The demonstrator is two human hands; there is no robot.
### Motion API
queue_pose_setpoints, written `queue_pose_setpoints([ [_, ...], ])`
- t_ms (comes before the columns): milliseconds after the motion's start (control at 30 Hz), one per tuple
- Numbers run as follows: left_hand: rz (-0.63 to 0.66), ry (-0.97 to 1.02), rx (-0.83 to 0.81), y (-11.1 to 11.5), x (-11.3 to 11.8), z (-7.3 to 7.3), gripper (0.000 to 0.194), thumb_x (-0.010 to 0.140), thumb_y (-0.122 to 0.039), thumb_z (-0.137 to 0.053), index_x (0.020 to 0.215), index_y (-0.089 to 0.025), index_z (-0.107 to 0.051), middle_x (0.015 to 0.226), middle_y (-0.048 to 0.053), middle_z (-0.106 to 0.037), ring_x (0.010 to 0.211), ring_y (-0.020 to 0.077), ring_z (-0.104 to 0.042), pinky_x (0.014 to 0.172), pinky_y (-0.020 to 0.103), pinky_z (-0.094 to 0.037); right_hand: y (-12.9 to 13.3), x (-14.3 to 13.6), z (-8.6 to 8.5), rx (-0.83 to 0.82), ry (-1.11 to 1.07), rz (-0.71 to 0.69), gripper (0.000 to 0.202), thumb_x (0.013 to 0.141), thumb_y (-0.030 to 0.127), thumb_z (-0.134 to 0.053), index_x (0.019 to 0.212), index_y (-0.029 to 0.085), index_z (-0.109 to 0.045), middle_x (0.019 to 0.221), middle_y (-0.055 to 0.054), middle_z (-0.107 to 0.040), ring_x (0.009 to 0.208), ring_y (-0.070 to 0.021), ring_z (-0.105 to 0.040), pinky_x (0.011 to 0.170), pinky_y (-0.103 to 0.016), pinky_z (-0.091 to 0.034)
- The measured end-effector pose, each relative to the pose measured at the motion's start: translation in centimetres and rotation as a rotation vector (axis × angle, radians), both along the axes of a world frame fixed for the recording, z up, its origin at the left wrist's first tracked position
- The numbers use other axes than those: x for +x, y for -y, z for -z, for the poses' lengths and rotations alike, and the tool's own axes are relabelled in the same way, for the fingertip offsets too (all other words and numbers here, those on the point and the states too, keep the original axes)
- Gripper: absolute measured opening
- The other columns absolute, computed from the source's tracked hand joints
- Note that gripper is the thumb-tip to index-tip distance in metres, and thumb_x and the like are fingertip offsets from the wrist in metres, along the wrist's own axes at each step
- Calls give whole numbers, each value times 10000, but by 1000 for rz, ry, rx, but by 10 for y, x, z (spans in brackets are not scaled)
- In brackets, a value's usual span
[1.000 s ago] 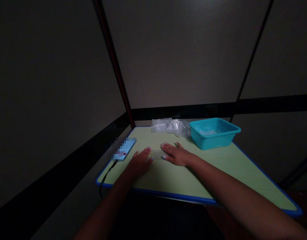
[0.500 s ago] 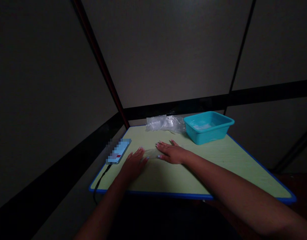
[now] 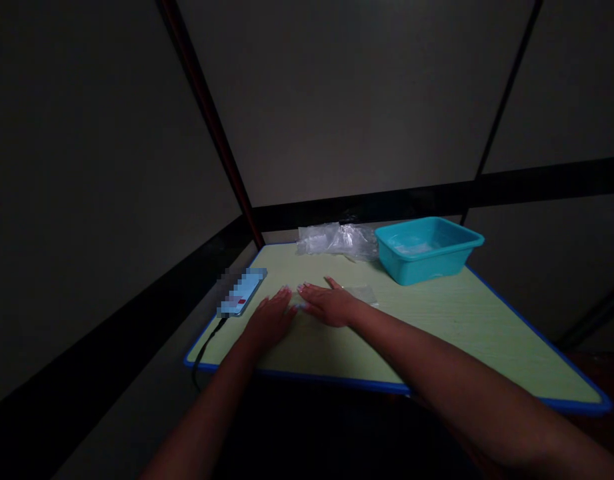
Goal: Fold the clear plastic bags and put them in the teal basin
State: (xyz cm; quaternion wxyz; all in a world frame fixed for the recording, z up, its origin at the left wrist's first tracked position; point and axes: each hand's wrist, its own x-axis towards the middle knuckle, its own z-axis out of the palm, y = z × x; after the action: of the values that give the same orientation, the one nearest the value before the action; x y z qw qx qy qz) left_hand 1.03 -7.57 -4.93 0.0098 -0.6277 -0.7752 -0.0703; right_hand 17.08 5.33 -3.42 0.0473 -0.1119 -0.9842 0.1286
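Note:
A small clear plastic bag [image 3: 363, 295] lies flat on the pale green table [image 3: 467, 333], part of it covered by my right hand [image 3: 329, 304]. That hand is open, palm down, its fingers stretched to the left. Close beside it, my left hand [image 3: 273, 317] is also open and palm down, with its fingertips near those of the right. What lies beneath the palms is hidden.
A turquoise plastic basin [image 3: 427, 265] stands at the back right with some clear plastic inside. Crumpled clear plastic bags [image 3: 337, 240] lie along the back edge. A phone [image 3: 243, 293] with a dark cable [image 3: 207, 343] sits at the left edge. Walls [image 3: 337, 107] rise behind the table.
My right hand has slid left, closer to my left hand. The small bag's edge, earlier between the hands, now shows to the right of my right hand. The view has shifted slightly.

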Motion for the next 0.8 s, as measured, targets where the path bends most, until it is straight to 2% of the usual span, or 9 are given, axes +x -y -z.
queue_pose_setpoints([
  [200, -115, 15, 55, 2, -3, -1, 544, 970, -399, -247, 1415, -106, -354, 1504, 177, -297, 1412, 241, -237, 1120, 483, -246, -2, 0, 2, 3, 0, -14, 577, 970, 476, -212, 1485, 219, -254, 1526, -69, -248, 1412, -221, -207, 1134, -549, -22],
  [367, -34, 43, 87, -1, 6, -8, 535, 975, -324, -187, 1458, -103, -251, 1538, 156, -222, 1433, 206, -164, 1137, 497, -190, -2, -1, 3, 7, 11, -19, 588, 968, 497, -223, 1485, 220, -256, 1527, -69, -248, 1413, -218, -206, 1134, -548, -23],
  [467, 31, 33, 61, -6, 14, -8, 527, 974, -307, -170, 1465, -132, -243, 1536, 142, -241, 1427, 207, -201, 1129, 541, -181, -3, -2, 4, 11, 7, -12, 611, 964, 512, -213, 1483, 192, -257, 1522, -83, -257, 1411, -229, -216, 1127, -572, -36],
  [633, 3, -11, -27, -7, 19, -4, 516, 969, -337, -210, 1451, -179, -304, 1518, 137, -285, 1414, 245, -243, 1106, 590, -198, -2, -2, 3, 20, 5, -14, 604, 969, 506, -210, 1481, 190, -263, 1519, -84, -272, 1412, -224, -212, 1129, -565, -30],
  [800, -14, -78, -92, -5, 20, -7, 540, 971, -357, -191, 1454, -136, -288, 1532, 141, -242, 1425, 239, -209, 1113, 584, -192, -5, 1, 2, 46, 35, 41, 606, 967, 511, -237, 1494, 214, -220, 1538, -77, -215, 1427, -223, -152, 1118, -569, 45],
])
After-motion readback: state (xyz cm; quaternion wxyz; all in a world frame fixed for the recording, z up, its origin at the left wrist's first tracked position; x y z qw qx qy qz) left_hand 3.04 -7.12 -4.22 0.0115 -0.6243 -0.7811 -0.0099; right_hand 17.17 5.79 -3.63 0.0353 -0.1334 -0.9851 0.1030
